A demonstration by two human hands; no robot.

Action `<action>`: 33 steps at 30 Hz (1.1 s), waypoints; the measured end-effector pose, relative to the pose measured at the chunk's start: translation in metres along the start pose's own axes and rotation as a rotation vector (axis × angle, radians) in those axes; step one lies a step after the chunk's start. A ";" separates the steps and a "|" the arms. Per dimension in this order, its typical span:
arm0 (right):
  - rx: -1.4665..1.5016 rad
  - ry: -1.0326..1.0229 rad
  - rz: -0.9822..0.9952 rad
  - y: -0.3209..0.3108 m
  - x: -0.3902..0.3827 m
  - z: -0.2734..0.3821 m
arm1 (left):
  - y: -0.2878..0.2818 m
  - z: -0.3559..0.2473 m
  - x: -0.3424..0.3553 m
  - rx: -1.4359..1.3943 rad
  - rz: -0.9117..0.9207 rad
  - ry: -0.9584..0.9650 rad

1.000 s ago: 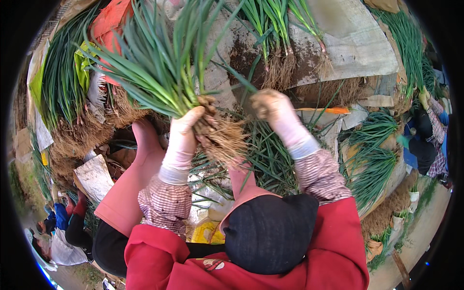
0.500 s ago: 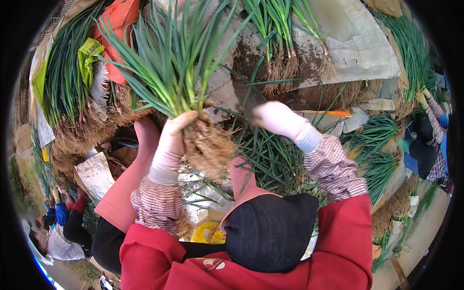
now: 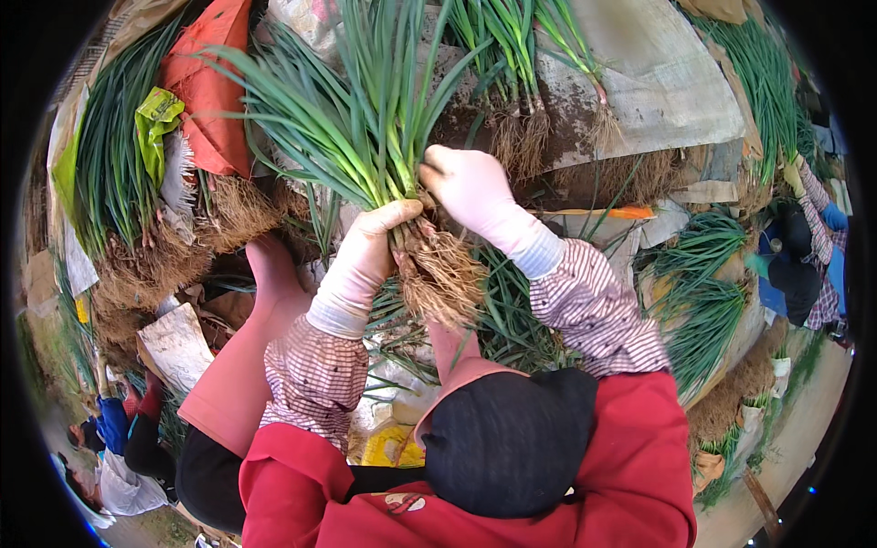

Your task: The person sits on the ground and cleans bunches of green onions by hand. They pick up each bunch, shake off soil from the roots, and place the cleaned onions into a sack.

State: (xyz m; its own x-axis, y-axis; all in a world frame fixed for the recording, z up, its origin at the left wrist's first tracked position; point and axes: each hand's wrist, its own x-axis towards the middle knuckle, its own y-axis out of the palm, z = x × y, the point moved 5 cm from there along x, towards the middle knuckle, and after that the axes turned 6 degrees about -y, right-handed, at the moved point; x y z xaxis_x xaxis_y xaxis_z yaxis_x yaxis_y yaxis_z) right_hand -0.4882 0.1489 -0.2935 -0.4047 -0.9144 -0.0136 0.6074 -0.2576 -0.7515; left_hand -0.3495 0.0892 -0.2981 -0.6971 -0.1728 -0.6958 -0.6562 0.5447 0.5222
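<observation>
My left hand [image 3: 364, 245], in a pale glove, is closed round the lower stems of a bunch of green onions [image 3: 382, 137]. Long leaves fan up and away from me, while a tangle of brown roots [image 3: 440, 279] hangs below the grip. At the right side of the stems, just above the roots, is my gloved right hand [image 3: 473, 190]. Its fingers are curled together and touch the bunch; what they pinch is hidden. Loose green leaves [image 3: 521, 315] lie in a heap under the bunch.
More green onions with roots [image 3: 523, 78] lie on a pale sack sheet [image 3: 658, 87] ahead. Rooted bunches [image 3: 123, 155] stand at the left beside an orange-red sack [image 3: 212, 91]; others [image 3: 702, 292] lie at the right. Co-workers [image 3: 797, 260] are at the far right and lower left.
My right hand has moved left and in to the stems, from a spot apart from the bunch. My left hand and the bunch have shifted slightly right.
</observation>
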 end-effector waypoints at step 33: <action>0.757 0.302 -0.094 0.023 -0.049 -0.033 | 0.003 0.029 0.011 0.223 0.018 -0.165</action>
State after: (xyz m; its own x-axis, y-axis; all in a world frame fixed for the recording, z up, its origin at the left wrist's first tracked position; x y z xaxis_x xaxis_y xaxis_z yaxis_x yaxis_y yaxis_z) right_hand -0.4770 0.1985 -0.3322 -0.5781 -0.7826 -0.2312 0.8148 -0.5689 -0.1116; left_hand -0.3508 0.1129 -0.3178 -0.6396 -0.0358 -0.7679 -0.5517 0.7170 0.4261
